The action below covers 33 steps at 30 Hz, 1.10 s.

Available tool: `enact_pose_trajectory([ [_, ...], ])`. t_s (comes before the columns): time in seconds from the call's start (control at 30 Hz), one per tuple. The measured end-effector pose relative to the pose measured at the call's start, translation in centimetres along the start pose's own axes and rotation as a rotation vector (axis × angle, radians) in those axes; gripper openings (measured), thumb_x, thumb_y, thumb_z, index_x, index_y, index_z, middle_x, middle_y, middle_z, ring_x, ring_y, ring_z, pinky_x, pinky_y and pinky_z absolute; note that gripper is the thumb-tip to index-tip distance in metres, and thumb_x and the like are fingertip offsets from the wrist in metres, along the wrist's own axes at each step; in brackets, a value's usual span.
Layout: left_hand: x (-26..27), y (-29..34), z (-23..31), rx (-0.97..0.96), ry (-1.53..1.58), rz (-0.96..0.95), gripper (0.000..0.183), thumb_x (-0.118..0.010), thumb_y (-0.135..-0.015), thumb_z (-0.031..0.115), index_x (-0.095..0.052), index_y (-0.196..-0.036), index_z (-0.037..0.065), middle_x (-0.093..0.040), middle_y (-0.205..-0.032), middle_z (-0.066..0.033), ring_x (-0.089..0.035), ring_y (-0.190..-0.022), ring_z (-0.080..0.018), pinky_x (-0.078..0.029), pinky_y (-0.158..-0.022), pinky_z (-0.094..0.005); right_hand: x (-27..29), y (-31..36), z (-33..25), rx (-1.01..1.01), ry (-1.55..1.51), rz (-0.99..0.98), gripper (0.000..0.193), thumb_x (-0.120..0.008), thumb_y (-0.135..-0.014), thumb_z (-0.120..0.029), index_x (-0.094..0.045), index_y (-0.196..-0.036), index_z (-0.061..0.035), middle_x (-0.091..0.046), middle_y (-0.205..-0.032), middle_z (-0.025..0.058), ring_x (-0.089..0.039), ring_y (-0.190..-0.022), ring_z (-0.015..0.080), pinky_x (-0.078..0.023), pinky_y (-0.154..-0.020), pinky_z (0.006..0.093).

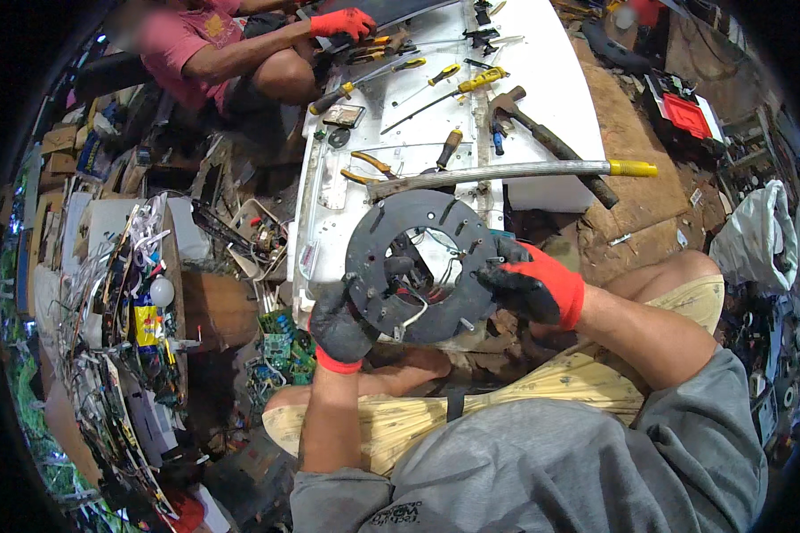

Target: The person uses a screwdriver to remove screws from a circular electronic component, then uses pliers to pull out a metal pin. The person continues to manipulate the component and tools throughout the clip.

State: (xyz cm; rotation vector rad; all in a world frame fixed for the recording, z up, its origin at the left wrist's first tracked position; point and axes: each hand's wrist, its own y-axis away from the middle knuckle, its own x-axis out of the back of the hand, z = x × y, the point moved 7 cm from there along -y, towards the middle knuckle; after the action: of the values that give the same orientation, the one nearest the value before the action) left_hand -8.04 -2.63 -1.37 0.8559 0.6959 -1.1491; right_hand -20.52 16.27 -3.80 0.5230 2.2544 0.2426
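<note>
Dark grey, the ring-shaped part (365, 250) is held at the near edge of the white bench (556, 84); left hand (340, 325) and right hand (533, 284) grip its opposite sides, probably for balance. The hammer (553, 145) lies beyond, within reach.

The wearer's two hands (340, 327) (537, 282), one dark ring (372, 238), one dark-handled hammer (553, 144) and one yellow-ended rod (529, 171) show.

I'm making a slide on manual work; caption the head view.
Gloved left hand and right hand hold a dark flat ring near a hammer and pliers on a white surface.
</note>
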Motion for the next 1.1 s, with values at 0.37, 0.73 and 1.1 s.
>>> enact_pose_trajectory([
  [0.37, -2.0, -0.8, -4.3, -0.650, -2.374, -0.227, 0.052, -0.068, -0.075, 0.030, -0.064, -0.122, 0.010, -0.059, -0.125, -0.0125, -0.047, -0.128, -0.0378, -0.035, -0.109, -0.0545, -0.9, 0.1, -0.4, 0.019, -0.075, -0.052, 0.039, -0.059, -0.098, -0.018, -0.049, -0.135, -0.0083, -0.065, -0.113, 0.0042, -0.065, -0.096, 0.0135, -0.054, -0.081, 0.0284],
  [0.73, 1.7, -2.2, 1.9, -0.389, -2.343, 0.216, 0.072, -0.074, -0.067, 0.042, -0.058, -0.132, 0.014, -0.046, -0.141, -0.0147, -0.038, -0.132, -0.0370, -0.022, -0.114, -0.0581, 0.0, 0.1, -2.7, 0.124, -0.228, -0.012, 0.029, -0.058, -0.098, -0.012, -0.052, -0.127, -0.0102, -0.065, -0.109, 0.0028, -0.066, -0.096, 0.0154, -0.058, -0.081, 0.0323],
  [1.1, -1.3, 0.9, 6.0, -0.774, -1.242, 0.242, 0.063, -0.055, -0.094, 0.021, -0.031, -0.149, -0.001, -0.038, -0.149, -0.0176, -0.039, -0.136, -0.0308, -0.027, -0.115, -0.0405, 0.3, 0.1, -1.9, 0.063, -0.262, 0.004, 0.036, -0.059, -0.096, -0.008, -0.050, -0.131, -0.0087, -0.065, -0.113, 0.0060, -0.065, -0.104, 0.0193, -0.056, -0.090, 0.0396],
])
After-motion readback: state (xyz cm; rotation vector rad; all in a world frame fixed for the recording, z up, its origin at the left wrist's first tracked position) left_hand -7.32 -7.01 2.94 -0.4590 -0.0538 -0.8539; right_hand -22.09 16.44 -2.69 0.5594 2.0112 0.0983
